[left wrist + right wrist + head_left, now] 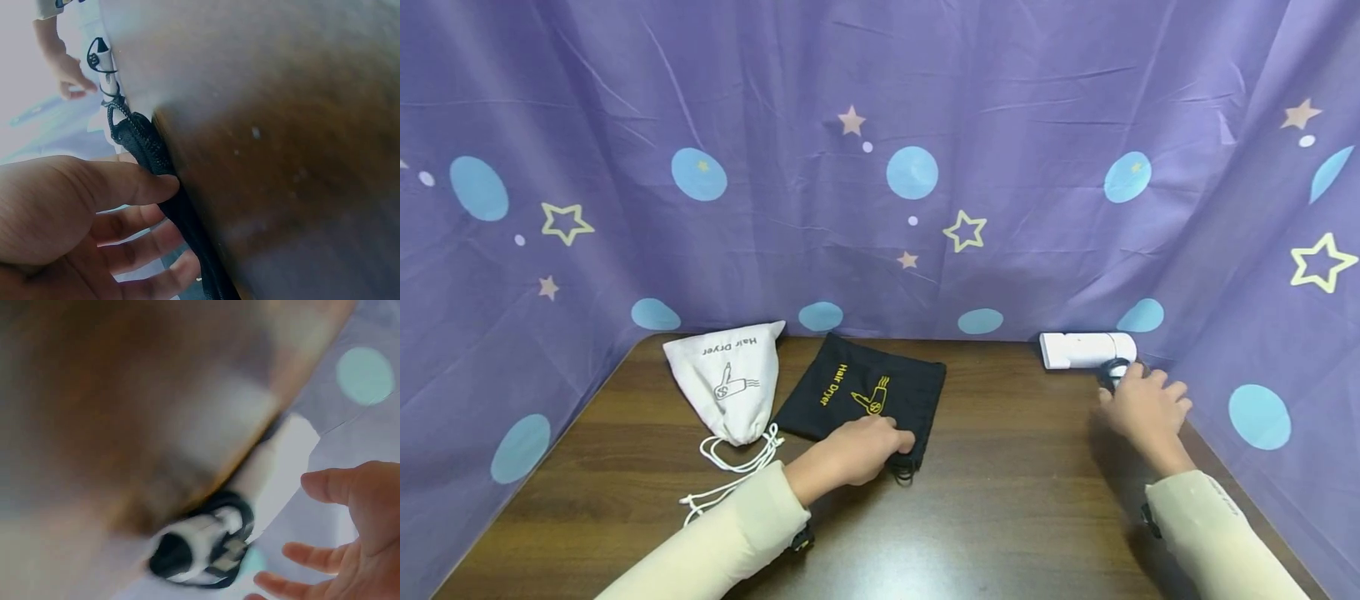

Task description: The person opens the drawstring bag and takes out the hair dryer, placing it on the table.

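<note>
A black drawstring bag [887, 377] with yellow "Hair Dryer" print lies flat on the table. My left hand [863, 450] pinches its near right edge, by the dark cord; in the left wrist view the thumb [150, 186] presses one side and the fingers lie on the other. At the far right sits a white hair dryer [1078, 351], its handle pointing towards me with a black cord [240, 515] wound about it. Just over the handle hovers my right hand [1146, 407], fingers spread and apart from the dryer in the right wrist view.
Left of the black bag lies a white drawstring bag [730, 379] with a dryer drawing, its white cords [748, 471] trailing towards me. A purple curtain [790, 217] encloses the brown wooden table [1000, 500] at the back and sides, close to the dryer.
</note>
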Demonstrator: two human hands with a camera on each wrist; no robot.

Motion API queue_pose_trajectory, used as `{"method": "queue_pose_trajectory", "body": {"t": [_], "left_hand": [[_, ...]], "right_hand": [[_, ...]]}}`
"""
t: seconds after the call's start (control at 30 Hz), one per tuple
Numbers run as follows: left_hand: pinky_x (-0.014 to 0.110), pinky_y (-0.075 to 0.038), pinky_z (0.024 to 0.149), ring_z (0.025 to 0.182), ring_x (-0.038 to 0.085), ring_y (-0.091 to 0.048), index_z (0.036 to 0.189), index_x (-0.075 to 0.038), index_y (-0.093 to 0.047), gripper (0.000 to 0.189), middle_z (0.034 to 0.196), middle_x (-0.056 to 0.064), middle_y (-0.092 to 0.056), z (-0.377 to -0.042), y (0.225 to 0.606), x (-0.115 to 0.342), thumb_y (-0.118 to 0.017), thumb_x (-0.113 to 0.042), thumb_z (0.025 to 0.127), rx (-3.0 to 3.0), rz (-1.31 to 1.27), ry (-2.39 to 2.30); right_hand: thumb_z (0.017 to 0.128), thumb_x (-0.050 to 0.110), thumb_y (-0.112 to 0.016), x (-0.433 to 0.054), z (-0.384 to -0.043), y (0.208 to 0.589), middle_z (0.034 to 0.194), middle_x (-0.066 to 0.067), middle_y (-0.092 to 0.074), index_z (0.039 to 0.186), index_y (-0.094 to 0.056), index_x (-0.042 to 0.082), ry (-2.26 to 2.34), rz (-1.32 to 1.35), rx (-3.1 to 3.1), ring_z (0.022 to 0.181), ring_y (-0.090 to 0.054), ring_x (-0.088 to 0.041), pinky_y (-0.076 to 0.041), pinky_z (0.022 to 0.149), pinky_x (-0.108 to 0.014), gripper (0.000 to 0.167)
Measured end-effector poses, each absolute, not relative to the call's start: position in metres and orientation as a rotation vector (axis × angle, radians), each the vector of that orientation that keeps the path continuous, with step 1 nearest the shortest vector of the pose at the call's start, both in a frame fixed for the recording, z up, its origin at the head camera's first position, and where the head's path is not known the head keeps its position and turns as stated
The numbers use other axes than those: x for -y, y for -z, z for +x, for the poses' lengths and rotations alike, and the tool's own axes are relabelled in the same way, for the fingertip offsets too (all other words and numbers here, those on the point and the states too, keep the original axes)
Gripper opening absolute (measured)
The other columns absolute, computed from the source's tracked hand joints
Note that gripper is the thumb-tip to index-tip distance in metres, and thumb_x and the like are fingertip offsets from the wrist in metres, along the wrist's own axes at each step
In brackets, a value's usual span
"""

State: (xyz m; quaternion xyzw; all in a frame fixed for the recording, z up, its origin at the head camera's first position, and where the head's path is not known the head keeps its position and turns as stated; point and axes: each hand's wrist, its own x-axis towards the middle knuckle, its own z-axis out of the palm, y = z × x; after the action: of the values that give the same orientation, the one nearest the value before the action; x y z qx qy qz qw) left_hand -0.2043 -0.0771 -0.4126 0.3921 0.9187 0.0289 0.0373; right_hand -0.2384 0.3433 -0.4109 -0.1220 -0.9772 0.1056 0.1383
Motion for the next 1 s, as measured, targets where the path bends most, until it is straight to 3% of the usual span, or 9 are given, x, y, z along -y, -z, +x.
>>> {"method": "queue_pose_trajectory", "body": {"t": [0.2, 0.47, 0.7, 1.0], "left_hand": [[0.035, -0.058, 0.079, 0.098, 0.020, -0.067, 0.110, -0.019, -0.071, 0.033, 0.105, 0.004, -0.068, -0.205, 0.414, 0.078, -0.065, 0.007, 0.091, -2.827, 1.188, -0.087], [0.035, -0.058, 0.079, 0.101, 0.020, -0.067, 0.112, -0.020, -0.071, 0.037, 0.108, 0.005, -0.069, -0.205, 0.416, 0.075, -0.066, 0.008, 0.090, -2.832, 1.158, -0.105], [0.036, -0.058, 0.078, 0.100, 0.020, -0.067, 0.111, -0.020, -0.072, 0.037, 0.107, 0.005, -0.069, -0.205, 0.415, 0.074, -0.066, 0.009, 0.090, -2.837, 1.131, -0.111], [0.036, -0.057, 0.079, 0.099, 0.020, -0.066, 0.110, -0.020, -0.072, 0.035, 0.106, 0.005, -0.068, -0.205, 0.414, 0.073, -0.069, 0.008, 0.089, -2.842, 1.105, -0.099]], "right_hand": [[0.093, 0.036, -0.065, -0.297, -0.250, 0.401, 0.111, -0.050, -0.048, 0.112, -0.048, -0.017, -0.348, -0.150, 2.874, 0.099, -0.044, -0.071, -0.040, 0.080, -0.073, 0.058], [0.097, 0.032, -0.063, -0.243, -0.271, 0.406, 0.102, -0.034, -0.065, 0.110, -0.059, -0.013, -0.475, 0.144, 2.878, 0.098, -0.061, -0.056, -0.048, 0.084, -0.064, 0.047], [0.102, 0.035, -0.059, -0.215, -0.289, 0.421, 0.117, -0.033, -0.063, 0.128, -0.055, -0.014, -0.519, 0.289, 2.907, 0.112, -0.058, -0.054, -0.044, 0.096, -0.063, 0.055], [0.103, 0.052, -0.052, -0.189, -0.300, 0.428, 0.145, -0.029, -0.050, 0.151, -0.043, -0.002, -0.473, 0.590, 2.983, 0.128, -0.047, -0.054, -0.037, 0.104, -0.067, 0.073]]}}
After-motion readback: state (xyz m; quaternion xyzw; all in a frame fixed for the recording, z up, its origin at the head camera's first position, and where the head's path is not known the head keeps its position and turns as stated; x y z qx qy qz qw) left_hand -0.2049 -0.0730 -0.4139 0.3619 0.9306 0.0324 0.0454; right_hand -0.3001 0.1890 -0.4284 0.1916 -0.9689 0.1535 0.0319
